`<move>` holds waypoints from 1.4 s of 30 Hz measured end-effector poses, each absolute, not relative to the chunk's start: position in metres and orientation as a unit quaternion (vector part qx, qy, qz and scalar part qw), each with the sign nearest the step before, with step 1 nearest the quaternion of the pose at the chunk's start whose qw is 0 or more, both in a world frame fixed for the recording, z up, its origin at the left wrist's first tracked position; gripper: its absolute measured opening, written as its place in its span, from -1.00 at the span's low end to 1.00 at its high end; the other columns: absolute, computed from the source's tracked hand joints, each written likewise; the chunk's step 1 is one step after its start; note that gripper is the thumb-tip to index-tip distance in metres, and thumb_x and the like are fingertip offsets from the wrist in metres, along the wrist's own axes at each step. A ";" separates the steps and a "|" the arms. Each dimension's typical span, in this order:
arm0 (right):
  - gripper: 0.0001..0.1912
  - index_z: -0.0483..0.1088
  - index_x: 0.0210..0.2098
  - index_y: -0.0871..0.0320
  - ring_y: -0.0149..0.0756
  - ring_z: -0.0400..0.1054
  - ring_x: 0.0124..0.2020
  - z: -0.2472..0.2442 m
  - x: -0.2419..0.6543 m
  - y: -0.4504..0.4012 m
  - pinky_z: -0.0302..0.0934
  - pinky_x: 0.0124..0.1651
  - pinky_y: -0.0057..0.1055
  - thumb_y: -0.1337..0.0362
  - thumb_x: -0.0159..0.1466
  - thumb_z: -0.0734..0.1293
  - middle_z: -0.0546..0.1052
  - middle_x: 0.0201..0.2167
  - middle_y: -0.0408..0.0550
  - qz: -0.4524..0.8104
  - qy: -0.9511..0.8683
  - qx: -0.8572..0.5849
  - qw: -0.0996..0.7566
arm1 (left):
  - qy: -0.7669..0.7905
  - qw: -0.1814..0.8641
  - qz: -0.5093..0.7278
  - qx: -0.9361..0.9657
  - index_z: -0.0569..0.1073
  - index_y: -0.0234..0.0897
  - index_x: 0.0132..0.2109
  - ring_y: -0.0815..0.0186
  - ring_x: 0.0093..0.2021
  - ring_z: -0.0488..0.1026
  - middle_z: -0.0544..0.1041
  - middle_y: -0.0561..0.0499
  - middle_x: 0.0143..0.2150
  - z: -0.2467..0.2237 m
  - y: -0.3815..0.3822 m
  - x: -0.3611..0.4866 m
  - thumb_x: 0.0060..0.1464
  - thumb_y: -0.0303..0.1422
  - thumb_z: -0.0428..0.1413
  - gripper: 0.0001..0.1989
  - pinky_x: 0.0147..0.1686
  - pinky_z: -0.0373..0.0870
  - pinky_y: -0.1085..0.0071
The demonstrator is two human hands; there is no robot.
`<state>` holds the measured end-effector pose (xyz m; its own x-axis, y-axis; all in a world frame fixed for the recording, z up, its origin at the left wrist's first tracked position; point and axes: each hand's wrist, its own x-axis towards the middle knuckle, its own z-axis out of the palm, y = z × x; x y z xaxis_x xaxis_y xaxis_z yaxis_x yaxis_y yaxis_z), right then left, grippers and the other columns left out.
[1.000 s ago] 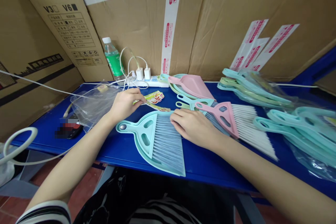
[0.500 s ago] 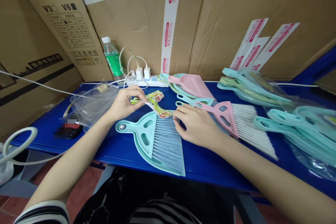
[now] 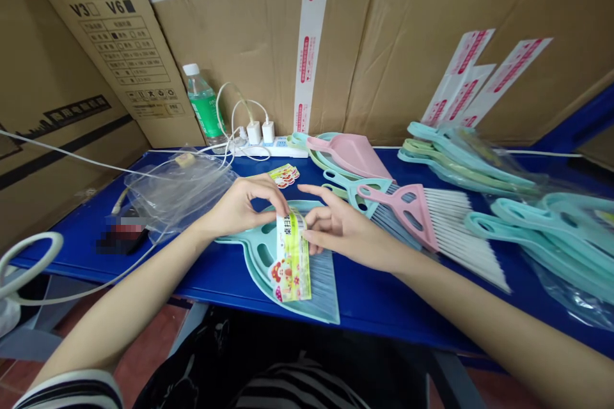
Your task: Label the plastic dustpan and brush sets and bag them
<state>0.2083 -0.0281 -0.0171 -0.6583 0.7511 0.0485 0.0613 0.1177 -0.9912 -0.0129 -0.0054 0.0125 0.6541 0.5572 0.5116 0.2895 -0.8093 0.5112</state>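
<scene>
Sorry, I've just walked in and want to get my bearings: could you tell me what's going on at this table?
A person is working with bare hands at a blue table. The left hand pinches the top of a long paper label printed in yellow-green with flowers, which lies over a mint-green plastic hand brush. The open right hand is beside the label. A pink plastic hand brush lies further right.

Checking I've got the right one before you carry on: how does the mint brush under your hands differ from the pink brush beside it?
The mint brush has grey-blue bristles; the pink brush has white bristles. The mint brush has a printed label over it; the pink brush has none. Both lie flat on the blue table.
</scene>
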 end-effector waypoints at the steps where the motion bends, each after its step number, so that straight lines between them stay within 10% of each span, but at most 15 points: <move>1: -0.37 -0.03 0.21 0.05 -0.42 0.43 -0.47 -0.017 0.209 -0.028 0.40 -0.31 -0.34 0.38 0.22 0.29 0.34 -0.40 -0.30 0.600 -0.683 -0.301 0.287 | 0.243 0.196 0.335 0.889 0.54 -0.21 -0.42 0.34 -0.31 0.52 0.62 0.03 -0.40 0.012 -0.006 -0.012 0.09 -0.43 0.20 -0.88 -0.17 0.42 0.35; 14: -0.68 0.49 -0.18 0.19 -0.47 0.13 -0.61 -0.006 0.213 -0.030 0.02 -0.53 -0.49 0.54 0.17 0.20 0.25 -0.63 -0.32 0.334 -0.823 -0.408 0.210 | 0.261 0.181 0.259 0.912 0.53 -0.27 -0.25 0.34 -0.25 0.52 0.59 -0.03 -0.27 0.010 -0.006 -0.013 0.19 -0.50 0.04 -0.83 -0.15 0.42 0.36; 32: -0.72 0.46 -0.03 0.11 -0.36 0.29 -0.55 -0.007 0.217 -0.032 0.10 -0.45 -0.44 0.32 0.24 0.35 0.41 -0.57 -0.24 0.125 -0.896 -0.393 0.161 | 0.274 0.143 0.232 0.922 0.52 -0.25 -0.25 0.33 -0.24 0.51 0.58 -0.01 -0.28 0.006 0.001 -0.017 0.20 -0.48 0.03 -0.83 -0.11 0.41 0.31; 42: -0.67 0.39 0.06 0.19 -0.40 0.23 -0.57 0.002 0.227 -0.027 0.06 -0.47 -0.45 0.31 0.32 0.27 0.37 -0.59 -0.28 0.248 -0.882 -0.373 0.146 | 0.268 0.130 0.224 0.928 0.52 -0.27 -0.25 0.33 -0.26 0.50 0.58 -0.02 -0.28 0.004 0.003 -0.018 0.21 -0.49 0.02 -0.82 -0.13 0.41 0.32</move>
